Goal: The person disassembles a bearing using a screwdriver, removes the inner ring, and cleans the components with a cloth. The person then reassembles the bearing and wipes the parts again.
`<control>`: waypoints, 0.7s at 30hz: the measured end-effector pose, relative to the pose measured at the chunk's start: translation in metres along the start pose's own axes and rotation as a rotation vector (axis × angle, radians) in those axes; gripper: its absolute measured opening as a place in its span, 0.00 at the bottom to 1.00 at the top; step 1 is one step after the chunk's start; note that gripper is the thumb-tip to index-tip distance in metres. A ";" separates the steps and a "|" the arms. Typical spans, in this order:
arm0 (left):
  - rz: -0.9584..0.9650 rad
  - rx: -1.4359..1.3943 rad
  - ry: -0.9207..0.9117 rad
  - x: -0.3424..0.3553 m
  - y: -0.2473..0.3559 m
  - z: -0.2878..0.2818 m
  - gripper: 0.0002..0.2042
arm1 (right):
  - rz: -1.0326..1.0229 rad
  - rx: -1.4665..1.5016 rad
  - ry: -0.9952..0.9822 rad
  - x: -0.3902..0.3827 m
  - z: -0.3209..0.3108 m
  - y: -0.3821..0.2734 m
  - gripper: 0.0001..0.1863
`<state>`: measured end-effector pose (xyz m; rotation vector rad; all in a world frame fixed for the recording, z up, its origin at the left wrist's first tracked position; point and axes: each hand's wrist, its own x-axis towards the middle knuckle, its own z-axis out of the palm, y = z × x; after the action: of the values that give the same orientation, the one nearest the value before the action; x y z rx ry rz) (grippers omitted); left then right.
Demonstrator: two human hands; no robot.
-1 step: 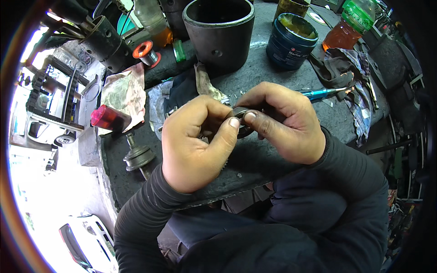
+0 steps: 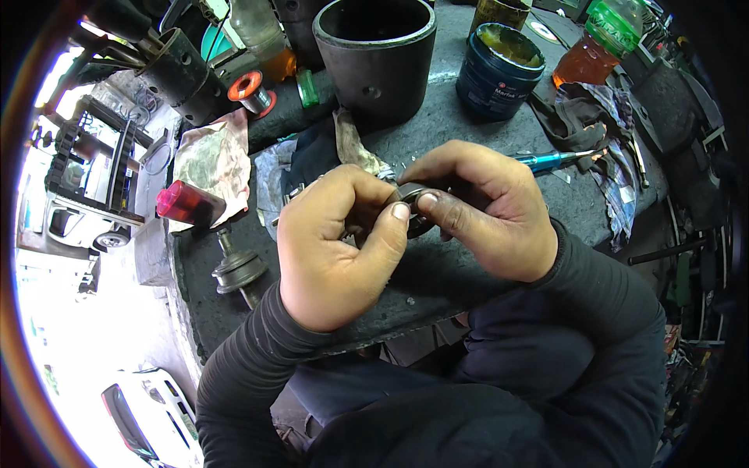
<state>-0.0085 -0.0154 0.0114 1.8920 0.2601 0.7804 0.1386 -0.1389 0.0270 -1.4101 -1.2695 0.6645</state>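
Observation:
Between both hands, above the near part of the dark workbench (image 2: pixel 484 168), is a small dark metal ring (image 2: pixel 412 193). My left hand (image 2: pixel 335 249) pinches its left side, thumb on top and fingers curled beneath. My right hand (image 2: pixel 491 218) grips the right side, its thumb tip close to the left thumb. Fingers cover most of the ring, so its full shape is hidden. Left of my left hand, a stepped metal shaft with a round body (image 2: pixel 239 269) lies on the bench. Partly hidden metal parts lie behind the left hand.
Behind my hands stand a large dark metal cylinder (image 2: pixel 374 74) and an open blue grease tub (image 2: pixel 499 74). A blue screwdriver-like tool (image 2: pixel 550 161), rags (image 2: pixel 616 148) and an amber-filled bottle (image 2: pixel 597 47) are right. Left are a solder spool (image 2: pixel 252 93), a red container (image 2: pixel 187 204) and a stained cloth (image 2: pixel 211 156).

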 end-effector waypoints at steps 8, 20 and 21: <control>0.074 0.009 0.115 0.001 0.002 0.002 0.02 | 0.044 0.152 0.078 0.002 0.003 -0.003 0.11; -0.099 -0.239 0.151 -0.007 0.014 0.013 0.02 | -0.618 -0.556 0.111 0.007 -0.005 0.006 0.15; -0.101 -0.247 0.156 -0.008 0.014 0.013 0.02 | -0.629 -0.566 0.104 0.007 -0.005 0.006 0.15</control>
<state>-0.0087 -0.0357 0.0175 1.5777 0.3375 0.8522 0.1466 -0.1331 0.0247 -1.3369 -1.7792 -0.2133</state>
